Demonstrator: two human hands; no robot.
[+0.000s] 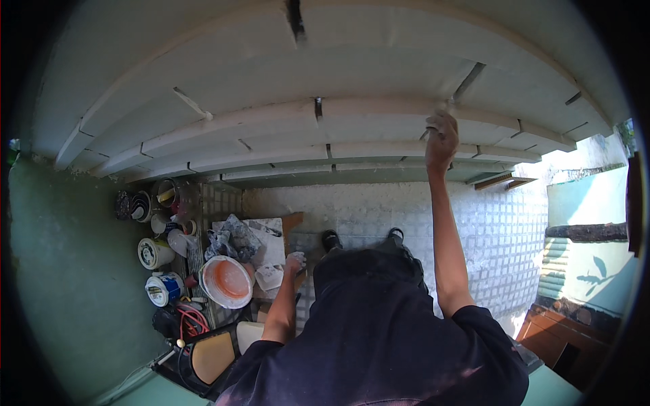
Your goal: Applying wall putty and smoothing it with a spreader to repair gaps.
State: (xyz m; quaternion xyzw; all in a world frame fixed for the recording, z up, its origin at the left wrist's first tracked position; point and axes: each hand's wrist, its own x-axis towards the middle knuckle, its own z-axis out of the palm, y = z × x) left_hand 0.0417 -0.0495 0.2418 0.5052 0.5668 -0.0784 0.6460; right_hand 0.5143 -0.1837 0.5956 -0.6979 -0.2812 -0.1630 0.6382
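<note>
My right hand (pixel 441 137) is raised to a pale stepped wall (pixel 379 125). Its fingers are curled round a small tool, its tip (pixel 447 105) blurred against a ledge, just below a slanting dark gap (pixel 469 81). White dust coats these fingers. Lower on the left, my left hand (pixel 296 262) hangs beside a white-smeared board (pixel 273 233), fingers bent in. It too looks dusted white. Whatever it may hold is too small to make out. A pail (pixel 229 281) with an orange inside stands left of this hand.
Crumpled grey plastic (pixel 233 238) lies on the board. Along the left wall are several tubs, among them a white one (pixel 155 253) and a blue one (pixel 164 289). A red hose or cable (pixel 194 319) and a tan-seated chair (pixel 213 356) are nearer. The floor (pixel 494 250) is patterned tile.
</note>
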